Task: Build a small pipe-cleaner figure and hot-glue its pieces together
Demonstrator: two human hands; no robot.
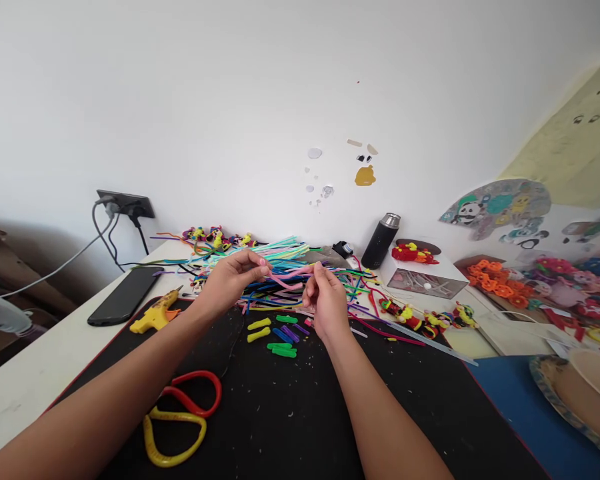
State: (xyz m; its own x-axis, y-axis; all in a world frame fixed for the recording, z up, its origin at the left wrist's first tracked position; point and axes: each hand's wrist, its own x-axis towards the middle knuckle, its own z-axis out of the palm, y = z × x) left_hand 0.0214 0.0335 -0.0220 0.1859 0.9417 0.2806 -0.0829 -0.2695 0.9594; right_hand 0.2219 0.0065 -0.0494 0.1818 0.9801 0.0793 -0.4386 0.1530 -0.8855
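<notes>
Both my hands are raised over a black mat (pixel 290 413). My left hand (pixel 233 279) pinches one end of a pink pipe cleaner (pixel 293 275). My right hand (pixel 325 300) pinches the other end, so the pink strand is stretched between them. Behind the hands lies a pile of several coloured pipe cleaners (pixel 280 263). Short folded pieces in yellow (pixel 259 329), green (pixel 283 349) and blue lie on the mat just below my hands.
Red-and-yellow handled scissors (pixel 180 417) lie at the mat's near left. A yellow glue gun (pixel 155 315) and a black phone (pixel 126 295) sit to the left. A black flask (pixel 381 241), a white box (pixel 425 273) and small pipe-cleaner figures (pixel 430 317) stand on the right.
</notes>
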